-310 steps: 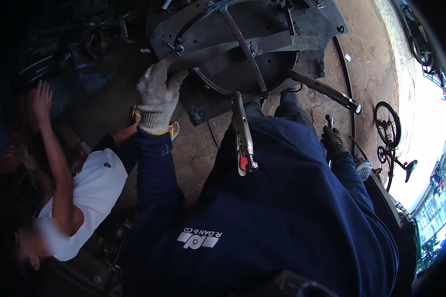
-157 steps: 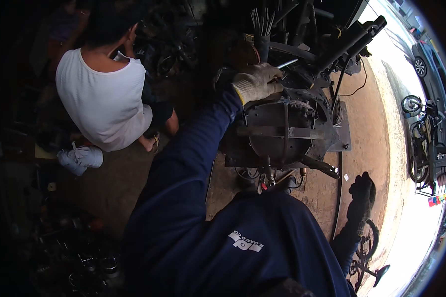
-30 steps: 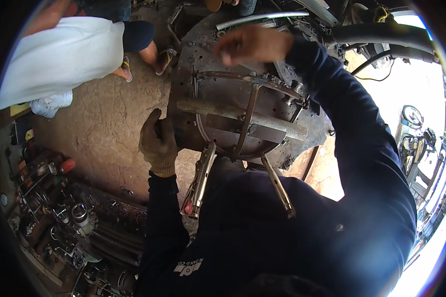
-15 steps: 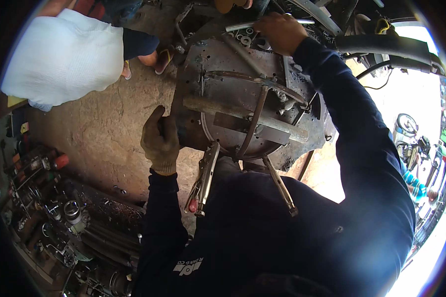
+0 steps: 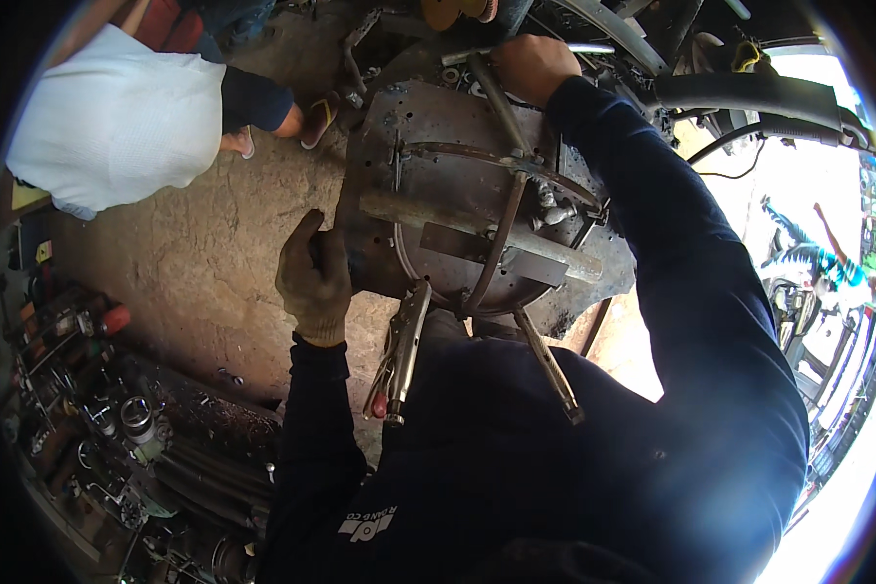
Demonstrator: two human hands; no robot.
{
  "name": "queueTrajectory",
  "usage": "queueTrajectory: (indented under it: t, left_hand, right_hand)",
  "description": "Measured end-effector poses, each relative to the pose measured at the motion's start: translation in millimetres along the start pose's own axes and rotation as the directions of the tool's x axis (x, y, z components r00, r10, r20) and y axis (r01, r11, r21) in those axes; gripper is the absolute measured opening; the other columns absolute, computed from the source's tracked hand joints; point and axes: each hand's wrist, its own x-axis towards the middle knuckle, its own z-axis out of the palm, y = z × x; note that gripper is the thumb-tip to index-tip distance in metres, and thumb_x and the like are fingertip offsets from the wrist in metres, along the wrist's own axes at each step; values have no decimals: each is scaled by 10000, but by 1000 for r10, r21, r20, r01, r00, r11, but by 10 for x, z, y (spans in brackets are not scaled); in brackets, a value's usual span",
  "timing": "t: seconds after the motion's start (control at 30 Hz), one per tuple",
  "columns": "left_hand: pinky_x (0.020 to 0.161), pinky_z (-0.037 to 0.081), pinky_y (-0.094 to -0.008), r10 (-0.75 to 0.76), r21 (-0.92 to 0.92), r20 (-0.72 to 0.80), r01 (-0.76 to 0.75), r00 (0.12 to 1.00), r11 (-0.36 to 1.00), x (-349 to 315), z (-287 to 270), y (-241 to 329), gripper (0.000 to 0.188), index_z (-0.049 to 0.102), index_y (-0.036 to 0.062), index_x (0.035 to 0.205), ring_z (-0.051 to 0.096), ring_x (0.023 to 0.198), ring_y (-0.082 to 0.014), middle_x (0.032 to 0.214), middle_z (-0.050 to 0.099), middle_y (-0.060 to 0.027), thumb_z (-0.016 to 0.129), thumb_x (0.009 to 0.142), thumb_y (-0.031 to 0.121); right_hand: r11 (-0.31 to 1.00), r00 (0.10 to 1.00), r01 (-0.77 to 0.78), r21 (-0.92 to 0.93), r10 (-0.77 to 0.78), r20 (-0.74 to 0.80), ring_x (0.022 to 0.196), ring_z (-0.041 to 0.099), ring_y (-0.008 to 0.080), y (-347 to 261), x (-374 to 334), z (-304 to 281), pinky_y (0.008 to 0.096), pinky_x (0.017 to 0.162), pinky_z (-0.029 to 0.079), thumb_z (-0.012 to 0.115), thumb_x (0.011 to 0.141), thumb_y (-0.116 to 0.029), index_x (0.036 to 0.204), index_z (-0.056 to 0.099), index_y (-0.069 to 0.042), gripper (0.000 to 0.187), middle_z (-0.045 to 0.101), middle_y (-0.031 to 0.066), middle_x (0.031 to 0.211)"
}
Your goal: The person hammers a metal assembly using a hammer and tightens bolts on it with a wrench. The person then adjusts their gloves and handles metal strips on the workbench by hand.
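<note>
- The left hand [image 5: 313, 277], in a drab brown knitted glove, is at 8 o'clock of the wide, dark brown steel plate [image 5: 375, 131], just beside its edge, fingers half bent, thumb and forefinger spread apart
- The bare right hand [image 5: 537, 70] reaches to 1 o'clock, against a dull grey round metal tube [image 5: 497, 105]; its fingertips are hidden, so I cannot tell whether they pinch it
- That tube leans at 12 o'clock on the plate, lower end at the rim of a dark steel hoop [image 5: 457, 148]
- Across the hoop lies a long, pale brown bar [image 5: 457, 224], from 9 to 4 o'clock
- Silver locking pliers with a red-tipped lever [image 5: 406, 341] jut out at 7 o'clock, slimmer knurled silver pliers [image 5: 547, 365] at 5 o'clock
- A person in a white top [image 5: 117, 117] is at 10 o'clock
</note>
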Motion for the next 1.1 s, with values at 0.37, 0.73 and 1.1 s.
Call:
queueTrajectory:
  t: [0.37, 0.73, 1.1]
  left_hand:
    - [642, 551, -316, 30, -4, 0, -30, 1000, 1000, 34, -14, 59, 281, 674, -20, 1159, 678, 693, -198, 875, 710, -124, 722, 893, 57]
    - [641, 557, -332, 12, 3, 28, -13, 1000, 1000, 11, -22, 14, 288, 666, -22, 1158, 684, 706, -215, 882, 712, -130, 725, 887, 54]
    - [652, 537, -304, 34, 2, 22, -35, 999, 999, 10, -33, 43, 253, 671, -32, 1176, 667, 704, -167, 841, 711, -119, 664, 937, 50]
  right_hand:
    - [992, 997, 69, 106, -64, -48, 918, 731, 336, 11, 9, 59, 462, 775, 593, 570, 911, -295, 1065, 747, -188, 258, 749, 121, 984]
    - [999, 999, 31, 16, -32, 21, 942, 729, 327, -16, -23, 77, 449, 802, 597, 545, 916, -221, 1128, 739, -213, 288, 747, 102, 1016]
    - [973, 979, 198, 123, -190, -73, 940, 713, 360, 27, 10, 97, 472, 808, 576, 539, 927, -186, 1133, 706, -174, 265, 715, 121, 1035]
